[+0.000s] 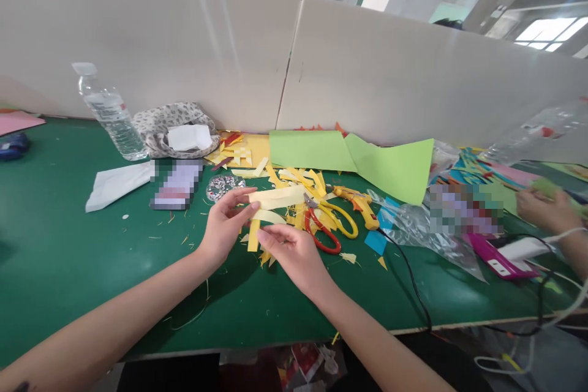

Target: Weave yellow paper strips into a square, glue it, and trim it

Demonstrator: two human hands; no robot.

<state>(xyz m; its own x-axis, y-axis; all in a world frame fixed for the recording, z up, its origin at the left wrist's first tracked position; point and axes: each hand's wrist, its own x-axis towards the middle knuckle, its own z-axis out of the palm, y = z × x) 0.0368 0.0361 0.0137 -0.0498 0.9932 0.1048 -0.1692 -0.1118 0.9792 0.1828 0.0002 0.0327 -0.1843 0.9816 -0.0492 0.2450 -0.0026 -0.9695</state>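
Between my hands are pale and deeper yellow paper strips [280,197], crossing one another above the table. My left hand [225,220] pinches them at the left end, thumb on top. Lower and to the right, my right hand [294,254] has thumb and forefinger closed on the lower part of the yellow strips. Just beyond the hands lies a heap of yellow paper scraps [316,179]. Scissors with red and yellow handles [328,226] rest at its right side. A yellow hot glue gun [361,202] lies farther right, its black cord running to the front edge.
At left stand a water bottle [113,113] and a leopard-print cloth pouch [177,125]. Green paper sheets [316,150] lean near the partition [184,43]. A plastic bag [427,233] and a magenta power strip [498,260] lie at right, near another person's hand [546,208].
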